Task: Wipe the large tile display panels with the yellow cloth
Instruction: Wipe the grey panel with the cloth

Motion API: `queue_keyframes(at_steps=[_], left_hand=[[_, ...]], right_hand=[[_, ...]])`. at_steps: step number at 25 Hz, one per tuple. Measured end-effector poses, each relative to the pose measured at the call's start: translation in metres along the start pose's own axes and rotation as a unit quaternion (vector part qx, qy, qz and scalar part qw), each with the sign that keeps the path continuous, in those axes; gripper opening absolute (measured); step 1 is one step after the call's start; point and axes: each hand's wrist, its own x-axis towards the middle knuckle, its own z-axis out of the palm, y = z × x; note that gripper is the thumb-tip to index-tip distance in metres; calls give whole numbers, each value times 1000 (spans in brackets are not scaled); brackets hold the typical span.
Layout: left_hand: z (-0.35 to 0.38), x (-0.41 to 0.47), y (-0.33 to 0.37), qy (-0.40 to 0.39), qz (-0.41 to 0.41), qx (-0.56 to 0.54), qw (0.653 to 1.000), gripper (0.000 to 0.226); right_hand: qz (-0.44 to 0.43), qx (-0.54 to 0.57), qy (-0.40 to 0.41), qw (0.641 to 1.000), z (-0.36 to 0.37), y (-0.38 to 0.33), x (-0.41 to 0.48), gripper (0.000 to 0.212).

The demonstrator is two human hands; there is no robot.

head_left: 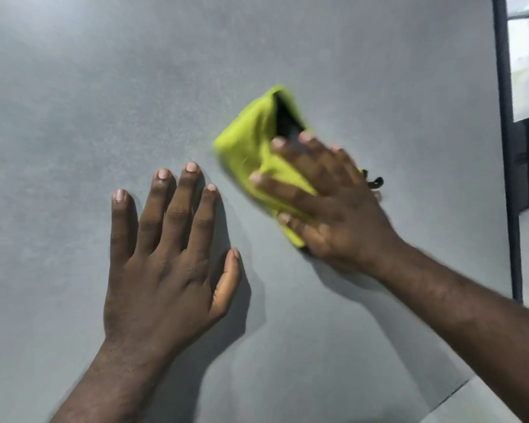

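A large grey tile panel (135, 87) fills nearly the whole view. My left hand (168, 264) lies flat on it near the middle, fingers straight and spread, holding nothing. To its right, my right hand (327, 206) presses a folded yellow cloth (245, 141) against the panel with straight, spread fingers. The cloth and that hand are blurred by motion. Part of the cloth is hidden under the palm, and a dark inner fold shows at its top.
A dark vertical frame bar (506, 148) marks the panel's right edge, with a bright opening (522, 71) and dark furniture beyond it. A seam to a lighter surface (483, 404) runs across the bottom right corner.
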Motion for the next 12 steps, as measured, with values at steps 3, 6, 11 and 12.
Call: queue_keyframes(at_steps=[3, 6, 11, 12], left_hand=[[1, 2, 10, 2, -39, -26, 999, 76], [4, 6, 24, -5, -65, -52, 996, 79], [8, 11, 49, -21, -24, -59, 998, 81], [10, 13, 53, -28, -14, -52, 998, 81]], right_hand=[[359, 64, 82, 928, 5, 42, -7, 60], [343, 15, 30, 939, 7, 25, -49, 61], [169, 33, -10, 985, 5, 41, -116, 58], [308, 61, 39, 949, 10, 46, -120, 59]])
